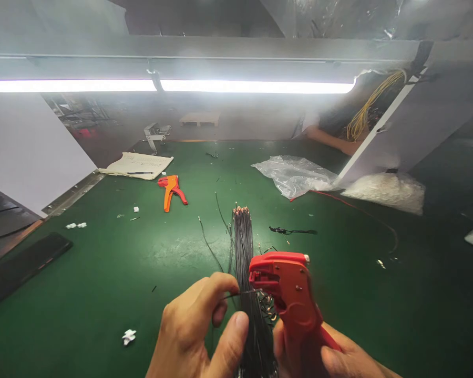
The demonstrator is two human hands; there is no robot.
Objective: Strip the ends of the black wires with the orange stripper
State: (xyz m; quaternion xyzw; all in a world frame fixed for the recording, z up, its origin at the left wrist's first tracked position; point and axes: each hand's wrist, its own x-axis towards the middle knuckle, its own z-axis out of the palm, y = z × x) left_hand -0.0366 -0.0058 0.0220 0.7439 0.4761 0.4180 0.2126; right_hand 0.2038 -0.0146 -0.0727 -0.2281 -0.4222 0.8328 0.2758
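Fingers of my left hand (199, 328) pinch one thin wire (236, 295) into the jaws of the red stripper (289, 294) gripped in my right hand (339, 357), just right of the wire bundle (244, 247) on the green desk (102, 273).

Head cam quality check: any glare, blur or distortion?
Head view: long fluorescent tube lamp blows out white and hazes the top; soft sheen on green table mat; straight edges bow near the corners; left hand and red pistol-grip wire stripper slightly soft.
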